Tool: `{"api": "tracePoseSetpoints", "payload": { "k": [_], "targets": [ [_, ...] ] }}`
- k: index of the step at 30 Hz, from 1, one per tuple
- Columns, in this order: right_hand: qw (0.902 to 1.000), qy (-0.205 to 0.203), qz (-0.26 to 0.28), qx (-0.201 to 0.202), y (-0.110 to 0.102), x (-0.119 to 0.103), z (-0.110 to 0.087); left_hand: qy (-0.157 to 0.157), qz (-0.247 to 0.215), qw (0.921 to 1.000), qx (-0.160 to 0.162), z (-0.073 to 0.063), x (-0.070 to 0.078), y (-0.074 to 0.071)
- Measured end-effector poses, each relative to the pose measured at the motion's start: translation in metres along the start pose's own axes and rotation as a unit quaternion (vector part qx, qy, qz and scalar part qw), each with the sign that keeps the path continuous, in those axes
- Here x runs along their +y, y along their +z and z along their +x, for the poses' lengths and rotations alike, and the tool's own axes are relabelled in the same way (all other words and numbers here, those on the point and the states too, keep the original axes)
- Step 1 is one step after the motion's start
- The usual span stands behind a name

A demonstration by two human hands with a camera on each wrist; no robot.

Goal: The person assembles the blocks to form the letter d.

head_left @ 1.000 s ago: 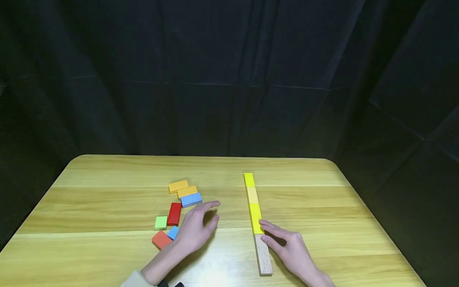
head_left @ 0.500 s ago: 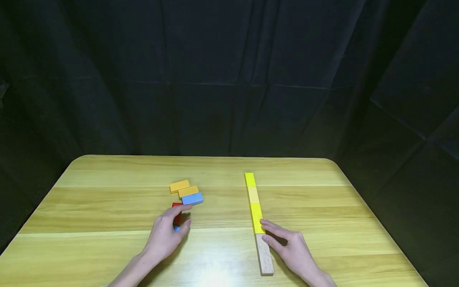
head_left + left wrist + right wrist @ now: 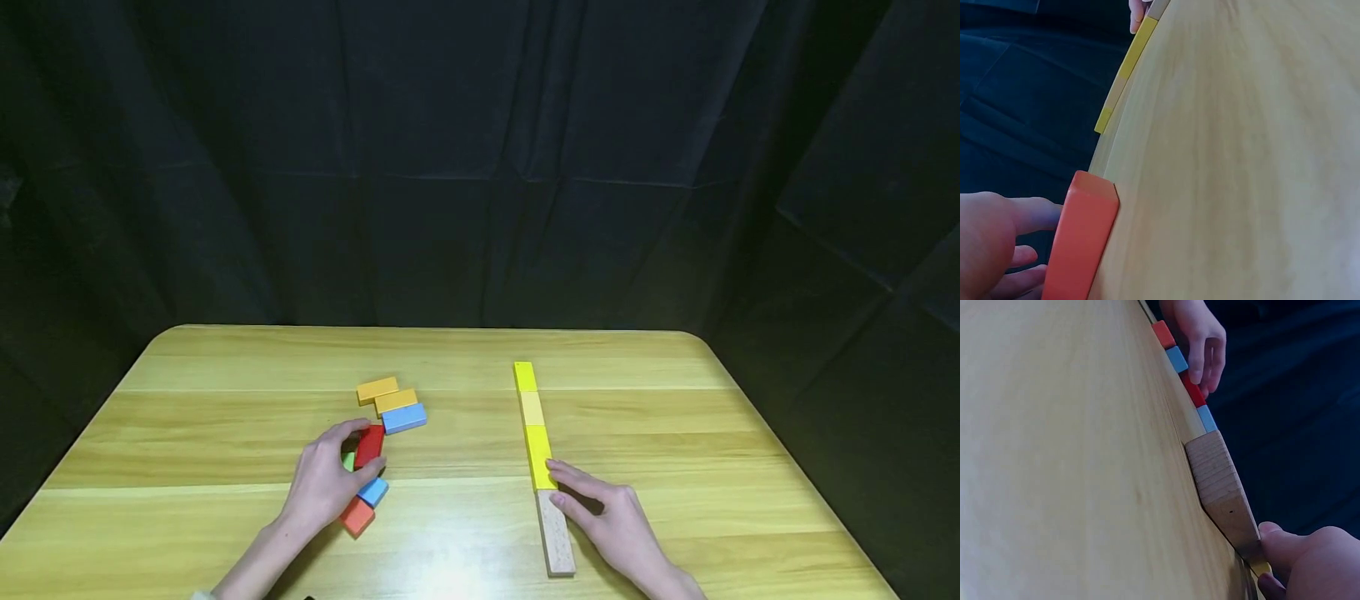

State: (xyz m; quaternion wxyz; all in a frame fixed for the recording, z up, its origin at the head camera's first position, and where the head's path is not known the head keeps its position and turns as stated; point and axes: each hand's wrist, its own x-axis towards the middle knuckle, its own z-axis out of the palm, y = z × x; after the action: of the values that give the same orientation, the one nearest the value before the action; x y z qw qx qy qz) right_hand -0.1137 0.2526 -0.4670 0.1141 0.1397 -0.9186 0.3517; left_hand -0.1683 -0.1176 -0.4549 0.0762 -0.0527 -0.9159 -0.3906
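In the head view my left hand (image 3: 321, 479) pinches a red block (image 3: 369, 446) by its two ends, thumb at the near end. A green block (image 3: 348, 460) is partly under that hand. Beside the thumb lie a small blue block (image 3: 373, 491) and an orange-red block (image 3: 357, 517), which looms large in the left wrist view. My right hand (image 3: 618, 529) touches the right side of a straight row: its fingertips are at a long yellow block (image 3: 538, 458), its thumb at a speckled wooden block (image 3: 555, 537). Beyond come a pale yellow block (image 3: 531, 408) and a short yellow block (image 3: 525, 377).
Two orange blocks, one farther (image 3: 377, 390) and one nearer (image 3: 396, 402), lie behind the red block with a longer blue block (image 3: 404, 418). The wooden tabletop (image 3: 457, 358) has rounded far corners, and a dark curtain (image 3: 435, 250) hangs behind it.
My left hand has moved left, from the space right of the loose blocks onto the red block, and its thumb and fingers have closed on it. My right hand stays at the row.
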Motion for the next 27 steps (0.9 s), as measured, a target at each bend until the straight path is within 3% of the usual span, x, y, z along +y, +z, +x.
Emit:
{"api": "tracePoseSetpoints", "payload": {
  "k": [27],
  "targets": [
    [1.0000,-0.003,0.007,-0.002,0.0025,0.0011,0.0027,-0.037,-0.016,0.9992,-0.002,0.0013,-0.0011,-0.0027]
  ]
}}
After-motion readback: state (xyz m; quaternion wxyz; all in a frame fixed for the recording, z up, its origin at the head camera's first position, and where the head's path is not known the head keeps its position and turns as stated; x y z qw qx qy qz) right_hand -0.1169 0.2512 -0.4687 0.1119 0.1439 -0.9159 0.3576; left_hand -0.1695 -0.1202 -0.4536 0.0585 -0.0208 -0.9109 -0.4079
